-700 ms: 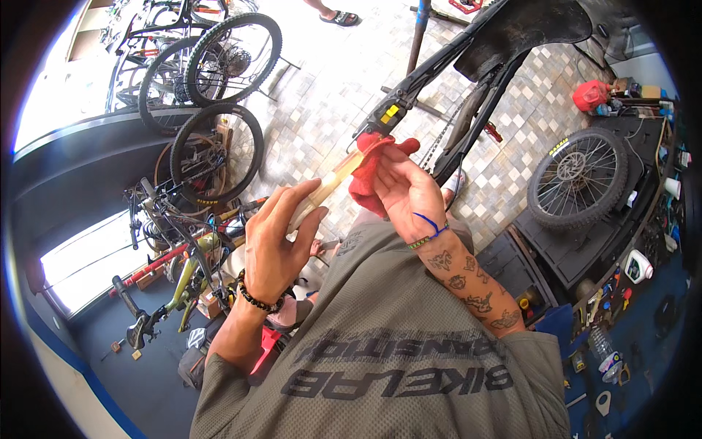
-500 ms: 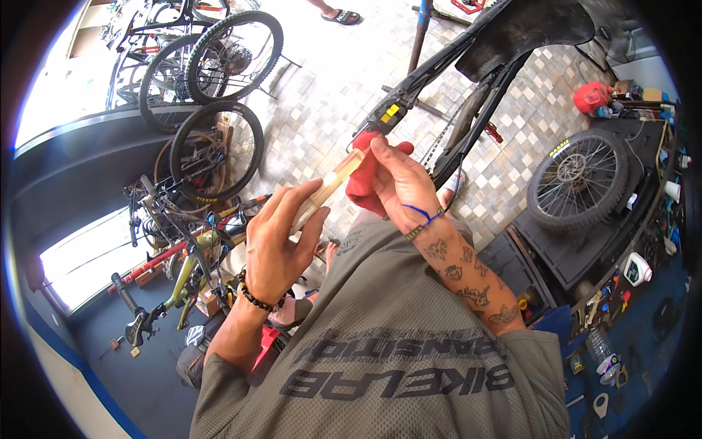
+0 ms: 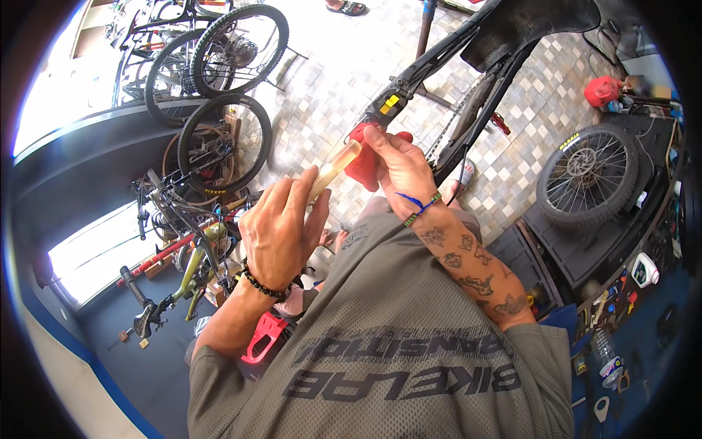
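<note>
My left hand (image 3: 279, 233) is closed around a see-through, pale yellow tube (image 3: 333, 170); its lower end is hidden in the palm. The tube slants up to the right, its far end close against a red cloth (image 3: 360, 174). My right hand (image 3: 401, 162) pinches that cloth between thumb and fingers. Whether something else is inside the cloth cannot be seen. Just beyond the cloth is the end of a black bicycle frame (image 3: 409, 84) with a yellow patch (image 3: 391, 104) on it.
Several bicycles stand at the left, one wheel (image 3: 225, 146) nearest me. At right, a loose wheel (image 3: 585, 175) lies on a black bench (image 3: 545, 241). A white bottle (image 3: 643, 269) and tools lie along the right edge. A pink-red object (image 3: 265, 338) shows below my left forearm.
My left hand has drawn slightly down and left with the tube. My right hand still pinches the cloth, slightly lower. The whole view has shifted a little.
</note>
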The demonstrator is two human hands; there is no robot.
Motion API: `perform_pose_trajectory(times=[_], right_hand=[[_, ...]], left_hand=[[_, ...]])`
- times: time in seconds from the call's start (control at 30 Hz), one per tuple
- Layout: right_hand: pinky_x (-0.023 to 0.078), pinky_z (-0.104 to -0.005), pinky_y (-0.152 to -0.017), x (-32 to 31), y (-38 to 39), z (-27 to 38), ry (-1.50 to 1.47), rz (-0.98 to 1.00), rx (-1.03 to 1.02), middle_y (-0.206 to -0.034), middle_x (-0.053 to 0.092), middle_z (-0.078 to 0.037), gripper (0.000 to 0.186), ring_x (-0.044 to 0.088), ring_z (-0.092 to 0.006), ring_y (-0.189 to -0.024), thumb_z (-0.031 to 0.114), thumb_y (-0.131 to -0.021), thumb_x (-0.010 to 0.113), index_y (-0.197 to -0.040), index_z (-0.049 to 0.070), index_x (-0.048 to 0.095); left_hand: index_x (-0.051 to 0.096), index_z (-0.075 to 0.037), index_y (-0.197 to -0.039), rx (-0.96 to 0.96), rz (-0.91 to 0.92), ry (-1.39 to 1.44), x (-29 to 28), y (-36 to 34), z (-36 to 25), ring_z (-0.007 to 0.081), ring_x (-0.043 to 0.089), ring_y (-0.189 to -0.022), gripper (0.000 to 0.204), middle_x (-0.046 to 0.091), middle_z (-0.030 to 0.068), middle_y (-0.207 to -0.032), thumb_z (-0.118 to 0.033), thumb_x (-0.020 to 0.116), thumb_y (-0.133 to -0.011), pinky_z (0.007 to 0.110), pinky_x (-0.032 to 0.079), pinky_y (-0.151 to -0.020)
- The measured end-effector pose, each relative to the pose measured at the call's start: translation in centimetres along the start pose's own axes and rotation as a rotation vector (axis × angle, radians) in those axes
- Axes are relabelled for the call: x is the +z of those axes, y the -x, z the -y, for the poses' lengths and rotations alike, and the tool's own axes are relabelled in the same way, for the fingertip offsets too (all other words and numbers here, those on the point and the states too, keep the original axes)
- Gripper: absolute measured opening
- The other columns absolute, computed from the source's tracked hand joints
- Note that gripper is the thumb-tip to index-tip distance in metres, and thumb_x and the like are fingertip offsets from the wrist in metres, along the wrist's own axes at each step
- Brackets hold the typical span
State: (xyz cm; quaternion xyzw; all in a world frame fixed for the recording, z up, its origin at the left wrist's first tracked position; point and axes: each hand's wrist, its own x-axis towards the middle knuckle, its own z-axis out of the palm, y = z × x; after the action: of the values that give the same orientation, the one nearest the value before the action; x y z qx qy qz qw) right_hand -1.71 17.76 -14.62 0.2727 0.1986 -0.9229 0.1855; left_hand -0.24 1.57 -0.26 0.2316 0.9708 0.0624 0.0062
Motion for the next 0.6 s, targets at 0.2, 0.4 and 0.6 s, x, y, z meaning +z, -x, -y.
perform_pose_trajectory(times=[0.2, 0.4, 0.6], right_hand=[[0.061, -0.0268, -0.08, 0.5, -0.8, -1.7, -0.142, -0.025, -0.094, -0.101, 0.077, -0.002, 0.024, 0.072, -0.0096, -0.086, 0.026, -0.104, 0.075, -0.111, 0.004, 0.078], [0.06, -0.0325, -0.097, 0.2, -1.1, -2.3, -0.136, -0.033, -0.122, -0.114, 0.073, -0.006, 0.026, 0.071, -0.016, -0.103, 0.021, -0.107, 0.07, -0.121, 0.0, 0.073], [0.06, -0.0344, -0.097, -0.1, -1.5, -2.7, -0.169, 0.015, -0.153, -0.113, 0.074, -0.007, 0.026, 0.071, -0.0172, -0.103, 0.02, -0.106, 0.071, -0.12, -0.001, 0.073]], left_hand=[[0.071, -0.002, -0.113, -0.067, 0.054, 0.042, -0.1, -0.5, -0.3, 0.0319, 0.069, -0.067, 0.029, 0.068, 0.0141, -0.085, -0.012, 0.081, -0.088, 0.043, 0.053, -0.06], [0.076, 0.002, -0.097, -0.352, 0.123, 0.391, -0.3, -1.5, 0.0, 0.0334, 0.066, -0.057, 0.022, 0.068, 0.0195, -0.072, -0.018, 0.08, -0.091, 0.042, 0.051, -0.059], [0.071, 0.005, -0.098, -1.027, 0.534, 1.227, -0.7, -2.1, 1.5, 0.0044, 0.052, -0.05, 0.035, 0.062, 0.001, -0.068, -0.028, 0.063, -0.108, 0.021, 0.036, -0.039]])
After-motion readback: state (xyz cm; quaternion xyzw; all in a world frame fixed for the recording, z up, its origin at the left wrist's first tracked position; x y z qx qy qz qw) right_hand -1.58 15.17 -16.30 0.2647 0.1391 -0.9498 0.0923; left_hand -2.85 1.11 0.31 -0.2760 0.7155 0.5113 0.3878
